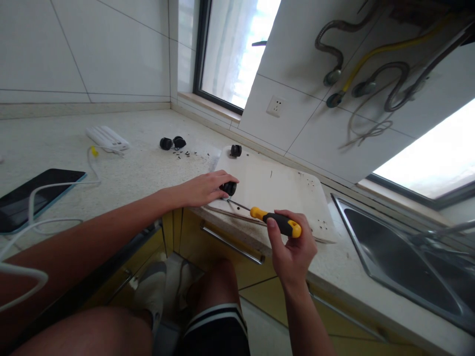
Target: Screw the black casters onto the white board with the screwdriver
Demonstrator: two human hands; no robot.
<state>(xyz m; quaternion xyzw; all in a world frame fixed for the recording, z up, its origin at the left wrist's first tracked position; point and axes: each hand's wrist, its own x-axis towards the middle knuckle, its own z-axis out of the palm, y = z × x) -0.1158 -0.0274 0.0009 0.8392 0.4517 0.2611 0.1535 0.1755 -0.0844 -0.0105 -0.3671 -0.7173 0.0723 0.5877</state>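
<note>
At the frame's centre, a wheel point(230, 188) is pinched by the left hand point(203, 189), seemingly for steadiness; a screwdriver point(279, 222), slanted toward the wheel, is gripped by the right hand point(295, 246).

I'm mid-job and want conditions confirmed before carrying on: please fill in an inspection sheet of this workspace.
Surface: pale countertop, bearing a white board with rounded corners and small holes near its right-hand corners.
Job's things: near caster, black, at the board's near-left corner; far caster at its far-left corner; loose casters and scattered small dark screws left of the board; yellow-and-black screwdriver.
Clutter: white power bank; phone.
Hands: left hand grips the near caster; right hand grips the screwdriver, tip by that caster's base, contact unclear.
Cables: white cable crossing the phone.
Surroundings: metal sink to the right; wall outlet, metal hoses and yellow hose beyond.
</note>
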